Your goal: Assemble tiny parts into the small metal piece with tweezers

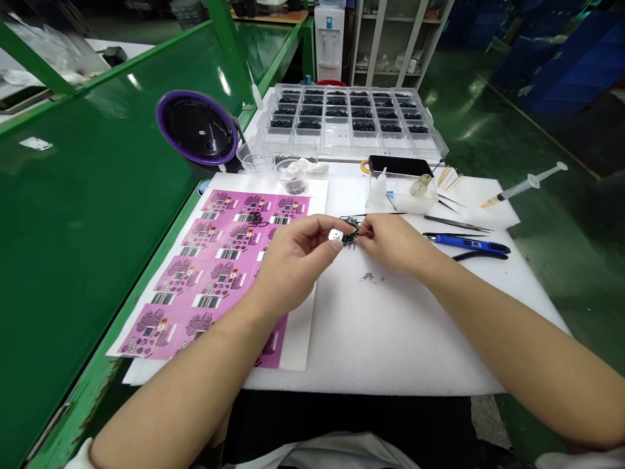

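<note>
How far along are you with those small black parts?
Most compartments of the clear tray already hold black parts. In hand: the left hand holds a small silver piece against a tangle of black parts pinched by the right hand. Still out: a loose black cluster on the pink printed sheet and specks on the white foam.

1. The left hand point(293, 257) and the right hand point(395, 244) were held close together, almost touching at the fingertips.
2. Both hands were curled inward in a pinching pose, thumbs pressed against fingers.
3. The left forearm point(190, 374) and the right forearm point(512, 345) were angled inward, converging from opposite sides.
</note>
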The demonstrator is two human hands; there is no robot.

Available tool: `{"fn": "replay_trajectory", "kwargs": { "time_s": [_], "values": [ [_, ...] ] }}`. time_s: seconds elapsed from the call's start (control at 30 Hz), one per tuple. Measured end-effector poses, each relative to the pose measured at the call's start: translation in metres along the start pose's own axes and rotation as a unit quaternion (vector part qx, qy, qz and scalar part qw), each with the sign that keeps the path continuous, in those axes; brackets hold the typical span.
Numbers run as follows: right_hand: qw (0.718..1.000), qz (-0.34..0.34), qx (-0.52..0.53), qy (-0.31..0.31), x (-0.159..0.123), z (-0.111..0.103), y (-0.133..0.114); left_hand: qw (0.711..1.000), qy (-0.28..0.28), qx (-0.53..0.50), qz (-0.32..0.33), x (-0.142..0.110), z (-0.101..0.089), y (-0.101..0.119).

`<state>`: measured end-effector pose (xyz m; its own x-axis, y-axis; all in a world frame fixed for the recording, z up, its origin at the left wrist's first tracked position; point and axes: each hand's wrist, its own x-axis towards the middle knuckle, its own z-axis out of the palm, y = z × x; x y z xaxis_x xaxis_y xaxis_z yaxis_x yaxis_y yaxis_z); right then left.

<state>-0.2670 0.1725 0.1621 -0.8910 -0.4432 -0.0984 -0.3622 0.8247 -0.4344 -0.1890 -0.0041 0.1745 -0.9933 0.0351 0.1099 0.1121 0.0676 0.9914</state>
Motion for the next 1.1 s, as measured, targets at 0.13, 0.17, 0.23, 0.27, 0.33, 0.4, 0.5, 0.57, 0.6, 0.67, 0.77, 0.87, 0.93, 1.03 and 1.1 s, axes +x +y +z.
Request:
{"fn": "replay_trajectory", "kwargs": {
  "time_s": [0.13, 0.17, 0.23, 0.27, 0.33, 0.4, 0.5, 0.57, 0.6, 0.67, 0.77, 0.87, 0.93, 1.03, 1.1],
  "values": [
    [1.000, 0.011, 0.009, -0.005, -0.008, -0.014, 0.004, 1.000, -0.007, 0.020, -0.007, -0.001, 0.000, 0.002],
    [1.000, 0.020, 0.007, 0.002, -0.011, -0.018, 0.006, 1.000, -0.010, 0.019, -0.009, -0.001, -0.001, 0.002],
    [0.999, 0.028, -0.006, 0.020, -0.017, -0.026, 0.011, 1.000, -0.018, 0.018, -0.013, -0.001, -0.001, 0.002],
    [0.999, 0.023, -0.018, 0.026, -0.020, -0.029, 0.013, 0.999, -0.023, 0.019, -0.015, -0.002, -0.001, 0.002],
    [0.999, 0.005, -0.045, 0.028, -0.024, -0.031, 0.016, 0.999, -0.033, 0.025, -0.018, -0.002, -0.001, 0.002],
    [0.998, -0.010, -0.064, 0.016, -0.025, -0.030, 0.018, 0.998, -0.042, 0.038, -0.023, -0.001, 0.000, 0.002],
    [0.997, -0.014, -0.071, 0.002, -0.023, -0.026, 0.020, 0.997, -0.049, 0.049, -0.028, -0.001, 0.001, 0.002],
    [0.997, -0.005, -0.078, 0.012, -0.021, -0.023, 0.020, 0.997, -0.053, 0.046, -0.026, -0.001, 0.001, 0.003],
    [0.997, 0.003, -0.080, 0.022, -0.021, -0.022, 0.019, 0.997, -0.054, 0.044, -0.027, -0.001, 0.001, 0.003],
    [0.996, 0.014, -0.080, 0.037, -0.021, -0.021, 0.018, 0.997, -0.056, 0.045, -0.032, -0.001, 0.000, 0.004],
    [0.998, 0.005, -0.064, 0.029, -0.021, -0.019, 0.015, 0.997, -0.059, 0.042, -0.040, -0.002, -0.001, 0.003],
    [0.998, -0.006, -0.054, 0.029, -0.021, -0.019, 0.016, 0.997, -0.061, 0.014, -0.043, -0.002, -0.002, 0.001],
    [0.998, -0.006, -0.053, 0.035, -0.021, -0.021, 0.017, 0.997, -0.062, -0.004, -0.051, -0.001, -0.002, 0.002],
    [0.994, 0.001, 0.022, 0.111, -0.026, -0.027, 0.013, 0.996, -0.056, 0.009, -0.074, 0.000, 0.000, 0.005],
    [0.968, -0.012, 0.144, 0.205, -0.034, -0.031, 0.004, 0.994, -0.056, 0.037, -0.089, 0.000, 0.002, 0.008]
  ]
}}
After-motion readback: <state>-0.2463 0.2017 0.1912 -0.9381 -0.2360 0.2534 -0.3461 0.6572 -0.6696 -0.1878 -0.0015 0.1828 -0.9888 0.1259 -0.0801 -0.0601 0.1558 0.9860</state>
